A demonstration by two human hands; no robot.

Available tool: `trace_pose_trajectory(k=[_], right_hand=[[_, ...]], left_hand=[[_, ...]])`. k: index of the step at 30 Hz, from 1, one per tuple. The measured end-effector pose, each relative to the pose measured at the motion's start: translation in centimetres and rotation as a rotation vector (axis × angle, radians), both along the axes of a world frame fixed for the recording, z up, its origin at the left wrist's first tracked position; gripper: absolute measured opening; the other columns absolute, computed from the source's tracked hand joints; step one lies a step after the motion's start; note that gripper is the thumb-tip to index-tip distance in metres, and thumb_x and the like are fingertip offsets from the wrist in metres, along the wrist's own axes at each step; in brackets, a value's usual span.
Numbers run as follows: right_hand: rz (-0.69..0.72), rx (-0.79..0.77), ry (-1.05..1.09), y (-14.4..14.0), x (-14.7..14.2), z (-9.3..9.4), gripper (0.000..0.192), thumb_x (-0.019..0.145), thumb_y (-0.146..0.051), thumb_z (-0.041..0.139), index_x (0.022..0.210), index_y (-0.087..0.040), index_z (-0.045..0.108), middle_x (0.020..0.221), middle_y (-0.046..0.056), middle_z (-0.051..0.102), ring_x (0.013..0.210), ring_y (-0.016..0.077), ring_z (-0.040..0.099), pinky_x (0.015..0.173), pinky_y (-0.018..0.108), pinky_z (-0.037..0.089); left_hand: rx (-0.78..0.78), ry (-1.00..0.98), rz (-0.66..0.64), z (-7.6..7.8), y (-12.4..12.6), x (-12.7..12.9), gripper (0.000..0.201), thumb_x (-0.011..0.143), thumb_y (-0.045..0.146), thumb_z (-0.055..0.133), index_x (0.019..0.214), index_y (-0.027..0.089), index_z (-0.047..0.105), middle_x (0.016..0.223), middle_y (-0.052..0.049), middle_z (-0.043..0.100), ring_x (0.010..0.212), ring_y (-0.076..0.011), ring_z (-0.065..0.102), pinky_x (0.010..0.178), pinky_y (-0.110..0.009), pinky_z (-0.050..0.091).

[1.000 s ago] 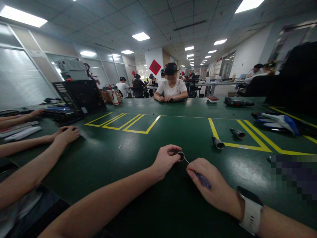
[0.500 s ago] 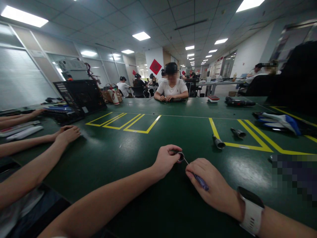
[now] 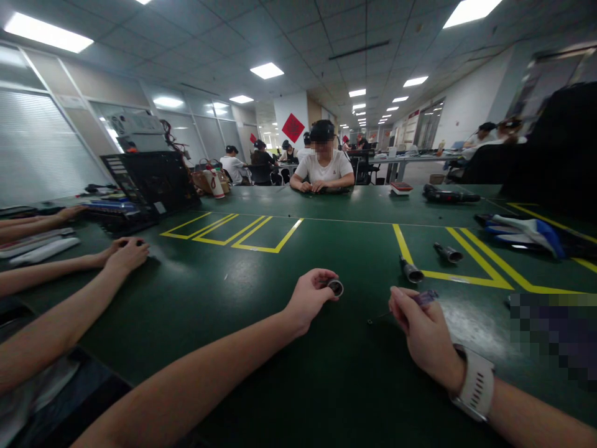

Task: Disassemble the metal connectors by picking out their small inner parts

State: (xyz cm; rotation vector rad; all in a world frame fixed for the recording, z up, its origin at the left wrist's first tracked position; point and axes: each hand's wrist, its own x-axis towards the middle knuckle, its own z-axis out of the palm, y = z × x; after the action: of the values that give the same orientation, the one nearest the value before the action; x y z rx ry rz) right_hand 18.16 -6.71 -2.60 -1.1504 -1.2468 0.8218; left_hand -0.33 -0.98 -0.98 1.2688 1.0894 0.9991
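Observation:
My left hand (image 3: 308,300) is closed around a small round metal housing (image 3: 340,289), its ring-like open end facing me. Apart from it, to the right, my right hand (image 3: 426,333) grips a screwdriver (image 3: 426,298) with a see-through purple handle. The thin shaft slants down to the left, and a tiny dark piece (image 3: 370,322), perhaps a screw, shows at its tip; whether it is attached I cannot tell. Beyond the right hand lie two grey metal parts with hollow round ends, a nearer one (image 3: 412,271) and a farther one (image 3: 449,252).
Yellow tape (image 3: 466,279) marks the green table (image 3: 224,323). Blue-and-white gloves (image 3: 529,231) and a black power tool (image 3: 450,193) lie at right. A co-worker's hands (image 3: 127,254) rest at left, near a black computer case (image 3: 152,186). Another person (image 3: 324,168) sits opposite.
My right hand has drawn the screwdriver out of the metal housing and moved right, tilting the handle upward. My left hand keeps the housing, its opening now turned more toward me.

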Motion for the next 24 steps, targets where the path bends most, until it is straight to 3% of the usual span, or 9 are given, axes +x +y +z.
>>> trace_pose_trajectory(k=[7,14,24], right_hand=[[0.004,-0.053,-0.08,-0.2,-0.4,0.6,0.042,0.081,-0.047,0.05,0.05,-0.019,0.043,0.047,-0.005,0.037,0.044,0.0089,0.033,0.043,0.024,0.026],[-0.047,-0.195,0.101,1.0,0.1,0.3,0.041,0.074,-0.05,0.058,0.051,-0.018,0.048,0.046,-0.005,0.04,0.043,0.0083,0.035,0.04,0.022,0.025],[-0.032,-0.182,0.209,1.0,-0.4,0.2,0.04,0.072,-0.05,0.062,0.053,-0.017,0.048,0.048,-0.005,0.041,0.041,0.0066,0.034,0.038,0.02,0.025]], left_hand=[[0.001,-0.002,-0.031,0.4,-0.3,0.2,0.033,0.067,-0.004,0.059,0.096,0.011,0.061,0.098,-0.009,0.064,0.088,-0.0171,0.061,0.077,-0.03,0.052],[-0.03,0.024,-0.057,0.8,-0.5,0.0,0.035,0.07,-0.003,0.059,0.102,0.011,0.062,0.102,-0.009,0.065,0.086,-0.0163,0.063,0.08,-0.031,0.052],[-0.017,-0.064,-0.125,0.5,-1.6,0.5,0.036,0.073,0.002,0.061,0.107,0.013,0.059,0.101,-0.009,0.066,0.09,-0.0179,0.063,0.083,-0.035,0.052]])
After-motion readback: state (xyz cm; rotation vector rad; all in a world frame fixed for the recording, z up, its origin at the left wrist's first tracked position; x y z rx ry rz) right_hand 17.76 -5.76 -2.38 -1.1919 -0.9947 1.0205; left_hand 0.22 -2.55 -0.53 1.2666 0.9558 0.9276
